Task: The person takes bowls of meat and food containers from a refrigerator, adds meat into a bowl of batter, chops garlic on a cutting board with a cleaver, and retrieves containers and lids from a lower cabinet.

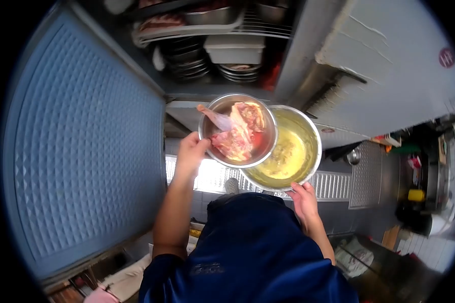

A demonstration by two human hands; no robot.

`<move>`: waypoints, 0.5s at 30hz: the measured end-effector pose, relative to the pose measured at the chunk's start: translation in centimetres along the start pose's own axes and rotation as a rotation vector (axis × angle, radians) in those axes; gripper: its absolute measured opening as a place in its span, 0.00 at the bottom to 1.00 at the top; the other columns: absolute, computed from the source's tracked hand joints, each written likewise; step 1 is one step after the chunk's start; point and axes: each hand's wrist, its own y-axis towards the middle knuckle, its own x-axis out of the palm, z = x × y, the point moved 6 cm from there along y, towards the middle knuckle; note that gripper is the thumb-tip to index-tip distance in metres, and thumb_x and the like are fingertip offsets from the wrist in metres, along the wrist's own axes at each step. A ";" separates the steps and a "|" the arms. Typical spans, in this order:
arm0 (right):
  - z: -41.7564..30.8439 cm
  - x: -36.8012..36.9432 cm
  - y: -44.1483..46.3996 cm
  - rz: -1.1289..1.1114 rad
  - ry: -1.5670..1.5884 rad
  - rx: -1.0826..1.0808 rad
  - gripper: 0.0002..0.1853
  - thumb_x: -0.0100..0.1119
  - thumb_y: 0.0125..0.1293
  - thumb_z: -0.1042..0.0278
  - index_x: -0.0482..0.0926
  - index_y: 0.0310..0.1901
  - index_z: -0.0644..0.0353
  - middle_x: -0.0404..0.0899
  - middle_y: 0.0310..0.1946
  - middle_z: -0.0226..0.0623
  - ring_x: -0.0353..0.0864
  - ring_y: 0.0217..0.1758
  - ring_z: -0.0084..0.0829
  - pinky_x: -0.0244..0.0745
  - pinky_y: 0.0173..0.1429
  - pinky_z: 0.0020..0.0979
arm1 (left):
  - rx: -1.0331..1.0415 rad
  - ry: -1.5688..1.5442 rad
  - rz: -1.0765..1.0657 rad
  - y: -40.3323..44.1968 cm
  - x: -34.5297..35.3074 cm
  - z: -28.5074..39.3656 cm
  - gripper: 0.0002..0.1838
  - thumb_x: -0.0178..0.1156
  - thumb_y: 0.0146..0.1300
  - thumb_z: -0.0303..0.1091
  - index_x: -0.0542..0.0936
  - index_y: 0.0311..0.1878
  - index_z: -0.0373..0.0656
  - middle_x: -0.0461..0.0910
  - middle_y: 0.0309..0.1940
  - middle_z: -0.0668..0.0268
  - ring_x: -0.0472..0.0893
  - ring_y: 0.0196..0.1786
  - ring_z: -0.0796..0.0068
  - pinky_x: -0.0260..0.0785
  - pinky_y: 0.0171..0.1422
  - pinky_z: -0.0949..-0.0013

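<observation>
My left hand point(191, 154) grips the rim of a round metal bowl point(222, 103) at its left side. Inside that bowl lie pieces of raw poultry point(240, 134), one with a leg bone sticking out over the rim. On the right, my right hand point(303, 198) holds the lower rim of a second, larger metal bowl point(316, 144). A yellow, batter-like mixture point(288, 151) coats its bottom and sides. The poultry bowl overlaps the left part of the larger bowl and hides it there. My fingers under both bowls are hidden.
An opened refrigerator door point(91, 136) with a textured blue panel stands at left. Ahead, a wire shelf point(265, 25) carries trays and raw meat; below are stacked metal plates point(187, 60) and a white container point(235, 48). A white appliance panel point(389, 60) rises at right. Metal floor plates point(331, 186) lie underfoot.
</observation>
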 end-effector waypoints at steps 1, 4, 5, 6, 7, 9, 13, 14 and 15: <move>-0.1 -0.3 0.1 0.005 0.000 0.004 0.15 0.59 0.72 0.76 0.76 0.58 0.66 0.82 0.56 0.42 0.82 0.58 0.35 0.76 0.62 0.40 | 0.010 -0.022 0.005 0.1 -0.3 -0.5 0.10 0.54 0.67 0.22 0.81 0.47 0.29 0.86 0.37 0.58 0.88 0.36 0.69 0.84 0.41 0.67; 0.3 -3.2 1.3 0.034 -0.012 -0.005 0.17 0.57 0.72 0.77 0.74 0.61 0.65 0.83 0.54 0.42 0.83 0.58 0.37 0.79 0.63 0.43 | 0.013 -0.059 0.088 -1.4 -0.1 -0.9 0.10 0.59 0.68 0.24 0.82 0.49 0.32 0.86 0.37 0.60 0.86 0.37 0.73 0.81 0.41 0.70; -0.4 -3.2 1.8 0.020 -0.015 -0.018 0.17 0.58 0.72 0.77 0.73 0.60 0.66 0.81 0.56 0.43 0.81 0.61 0.38 0.76 0.67 0.46 | 0.006 -0.097 0.130 -1.7 -0.4 -2.3 0.11 0.61 0.67 0.26 0.82 0.50 0.33 0.85 0.37 0.61 0.85 0.36 0.74 0.80 0.40 0.71; -1.4 -3.1 2.2 -0.001 -0.031 -0.012 0.16 0.58 0.71 0.77 0.73 0.59 0.67 0.79 0.58 0.45 0.78 0.64 0.40 0.73 0.72 0.49 | -0.009 -0.144 0.192 -2.3 -0.7 -4.1 0.11 0.64 0.67 0.28 0.83 0.50 0.33 0.85 0.36 0.62 0.84 0.35 0.75 0.78 0.39 0.71; -2.2 -3.8 3.1 -0.056 -0.034 0.003 0.21 0.57 0.72 0.78 0.69 0.64 0.69 0.77 0.62 0.48 0.78 0.66 0.42 0.71 0.75 0.50 | -0.039 -0.119 0.262 -3.1 -0.4 -5.6 0.12 0.66 0.66 0.30 0.83 0.49 0.33 0.85 0.35 0.63 0.83 0.33 0.76 0.77 0.37 0.71; -3.1 -5.5 4.0 -0.072 -0.112 0.087 0.26 0.55 0.72 0.78 0.65 0.70 0.71 0.73 0.66 0.50 0.77 0.66 0.43 0.73 0.74 0.48 | -0.085 -0.105 0.417 -6.5 -1.0 -9.8 0.13 0.69 0.65 0.33 0.83 0.46 0.33 0.84 0.32 0.64 0.82 0.30 0.76 0.76 0.36 0.70; -4.5 -7.0 6.1 -0.167 -0.253 0.209 0.27 0.54 0.71 0.79 0.63 0.71 0.71 0.73 0.66 0.54 0.78 0.65 0.44 0.74 0.74 0.46 | -0.105 -0.305 0.758 -15.7 -2.0 -17.0 0.14 0.70 0.65 0.36 0.83 0.41 0.32 0.81 0.27 0.62 0.81 0.27 0.74 0.77 0.31 0.70; -4.7 -7.1 6.8 -0.188 -0.288 0.224 0.27 0.54 0.71 0.79 0.63 0.71 0.71 0.73 0.65 0.54 0.78 0.65 0.44 0.74 0.74 0.46 | -0.095 -0.374 0.820 -17.6 -2.6 -19.4 0.14 0.70 0.66 0.36 0.83 0.40 0.31 0.81 0.26 0.62 0.81 0.27 0.74 0.77 0.30 0.70; -4.6 -7.4 7.6 -0.226 -0.320 0.256 0.23 0.58 0.72 0.76 0.71 0.67 0.63 0.80 0.59 0.41 0.83 0.58 0.33 0.82 0.62 0.38 | -0.100 -0.346 0.906 -19.9 -3.2 -23.4 0.13 0.70 0.66 0.36 0.83 0.40 0.32 0.81 0.28 0.61 0.83 0.27 0.71 0.77 0.27 0.71</move>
